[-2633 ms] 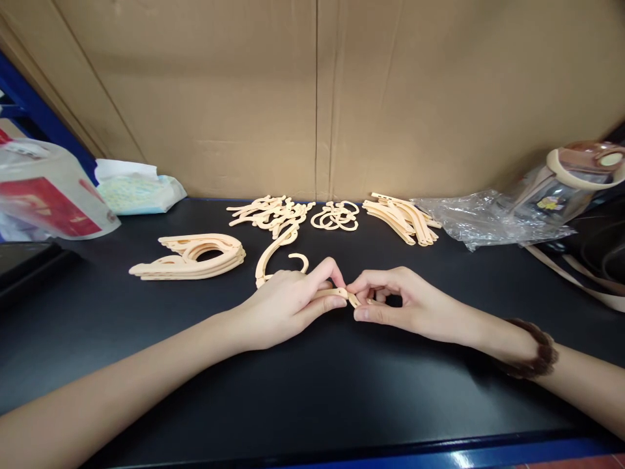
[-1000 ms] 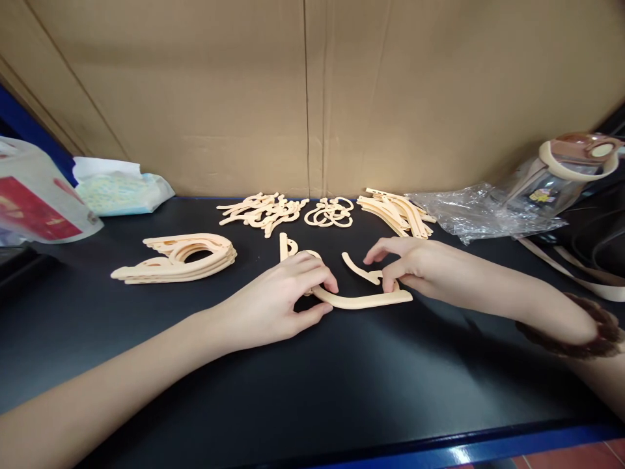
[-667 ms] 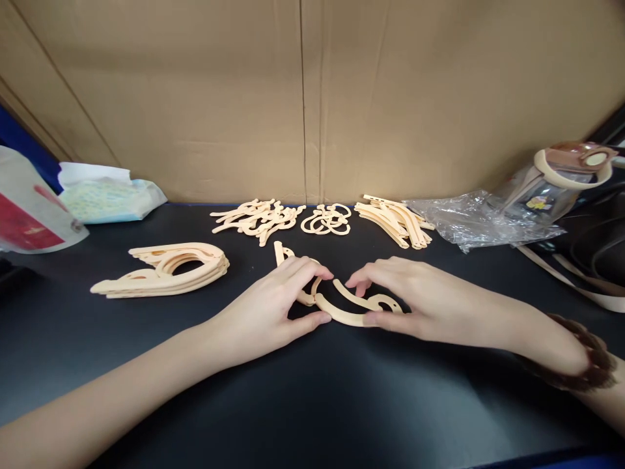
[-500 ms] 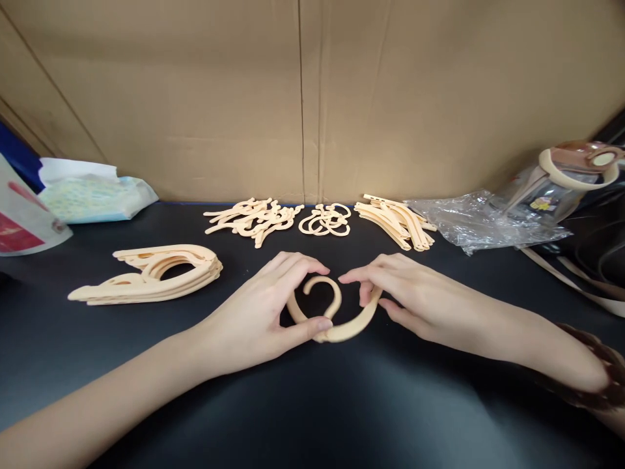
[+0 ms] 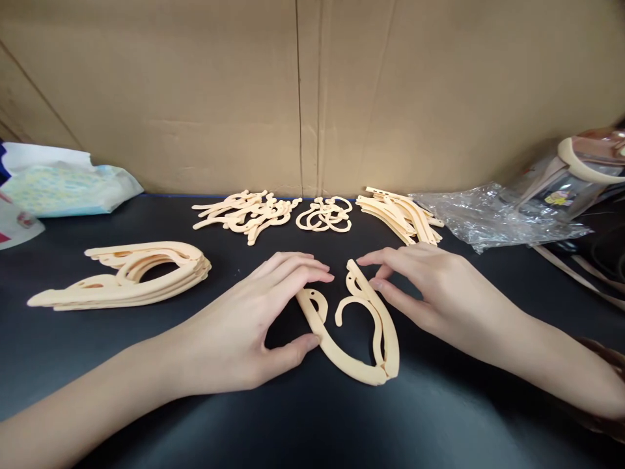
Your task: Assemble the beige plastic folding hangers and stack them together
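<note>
A beige folding hanger lies on the black table in front of me, its two arms folded upward in a V and its hook curled between them. My left hand is at its left arm, thumb tip touching the edge, fingers apart and curved over the upper end. My right hand is by the top of the right arm, thumb and index apart, fingertips at the hanger's edge. Neither hand is closed round it. To the left lies a stack of similar folded hangers.
Along the cardboard wall lie a pile of small branched pieces, several loose hooks and long curved arms. Crinkled clear plastic and a bottle are at right, a tissue pack and cup at left.
The hanger has gone from tilted up between my hands to lying nearer me, with both arms now visible. My fingers have loosened around it. The camera view has shifted slightly.
</note>
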Available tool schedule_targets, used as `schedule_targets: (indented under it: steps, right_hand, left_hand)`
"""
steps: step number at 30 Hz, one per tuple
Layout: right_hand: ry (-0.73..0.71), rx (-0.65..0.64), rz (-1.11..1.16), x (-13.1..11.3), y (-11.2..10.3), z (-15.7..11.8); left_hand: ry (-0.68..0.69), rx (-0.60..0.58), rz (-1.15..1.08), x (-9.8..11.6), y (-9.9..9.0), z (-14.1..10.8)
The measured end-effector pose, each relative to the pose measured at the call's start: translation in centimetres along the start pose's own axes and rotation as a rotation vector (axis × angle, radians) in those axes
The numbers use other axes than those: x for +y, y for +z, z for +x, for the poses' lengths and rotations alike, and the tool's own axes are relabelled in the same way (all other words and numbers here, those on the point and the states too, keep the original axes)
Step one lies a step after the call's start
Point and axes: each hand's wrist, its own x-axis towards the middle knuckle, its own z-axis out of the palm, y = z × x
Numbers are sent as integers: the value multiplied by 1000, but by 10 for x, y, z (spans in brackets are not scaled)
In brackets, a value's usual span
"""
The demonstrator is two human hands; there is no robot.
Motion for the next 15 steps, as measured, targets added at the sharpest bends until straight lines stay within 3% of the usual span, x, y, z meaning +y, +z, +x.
schedule_targets:
  steps: [10, 15]
  right_hand:
    - [-273, -116, 202, -12, 3, -2]
    - [-315, -160, 310, -12, 7, -3]
  left_hand:
    - [37, -33, 112, -3, 0, 2]
    - [51, -40, 138, 0, 6, -3]
